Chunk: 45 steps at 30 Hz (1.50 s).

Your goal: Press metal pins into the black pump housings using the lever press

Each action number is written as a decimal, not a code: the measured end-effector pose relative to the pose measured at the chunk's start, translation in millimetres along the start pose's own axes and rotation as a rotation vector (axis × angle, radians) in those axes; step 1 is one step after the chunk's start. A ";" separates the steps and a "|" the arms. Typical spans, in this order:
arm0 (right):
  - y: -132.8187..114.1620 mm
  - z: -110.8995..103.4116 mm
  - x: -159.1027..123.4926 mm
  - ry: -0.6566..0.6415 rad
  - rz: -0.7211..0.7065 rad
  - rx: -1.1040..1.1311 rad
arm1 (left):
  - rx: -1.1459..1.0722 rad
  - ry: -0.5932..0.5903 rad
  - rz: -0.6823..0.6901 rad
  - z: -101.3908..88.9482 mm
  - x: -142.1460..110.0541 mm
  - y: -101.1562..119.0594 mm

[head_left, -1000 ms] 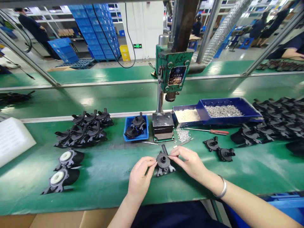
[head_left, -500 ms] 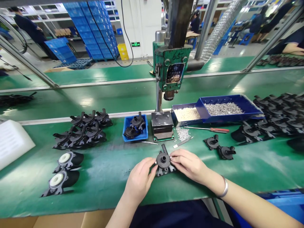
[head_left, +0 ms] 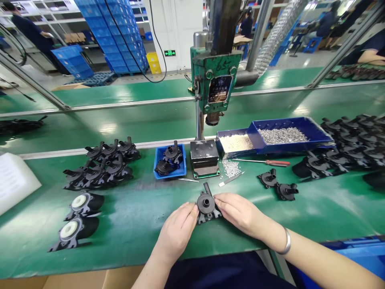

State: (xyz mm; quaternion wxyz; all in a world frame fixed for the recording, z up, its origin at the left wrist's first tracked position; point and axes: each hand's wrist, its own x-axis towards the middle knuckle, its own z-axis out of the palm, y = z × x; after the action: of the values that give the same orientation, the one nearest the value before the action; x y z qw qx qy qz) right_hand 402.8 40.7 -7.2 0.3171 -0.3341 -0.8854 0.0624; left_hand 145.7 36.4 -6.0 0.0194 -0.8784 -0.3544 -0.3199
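A black plastic pump housing with a round port and a short pipe stub rests on the green mat near the bench's front edge. My left hand presses its left side, fingers curled together against it. From the right, my right hand closes on the housing, fingers lying over its flank. A silver bangle sits on my right wrist.
A green press with a grey block base stands behind. A small blue bin holds two housings. Blue trays hold pins and white bits. Housing piles lie left and right. A screwdriver lies nearby.
Both hands have lowered from pinching at the top of the housing to gripping its sides. The view has shifted slightly leftward.
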 end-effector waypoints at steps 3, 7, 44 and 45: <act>-0.9 -0.3 -0.5 0.011 -0.002 -0.016 | 0.015 -0.001 0.008 -0.9 1.0 0.9; -0.4 -0.5 0.5 0.021 0.015 -0.020 | -0.004 -0.036 -0.008 -3.6 4.3 1.0; 201.4 -168.9 49.4 0.257 1.006 -0.208 | -0.470 -0.092 -0.322 43.2 3.6 -3.9; 191.0 -168.2 52.8 0.283 0.993 -0.184 | -0.477 -0.098 -0.331 42.8 3.6 -3.5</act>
State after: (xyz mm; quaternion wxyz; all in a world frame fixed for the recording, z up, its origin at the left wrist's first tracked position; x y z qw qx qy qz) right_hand 579.3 204.0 91.7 0.3353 -0.7453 -0.5705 0.0815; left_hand 168.9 52.4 -38.5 -0.2571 -0.8030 -0.4081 -0.3500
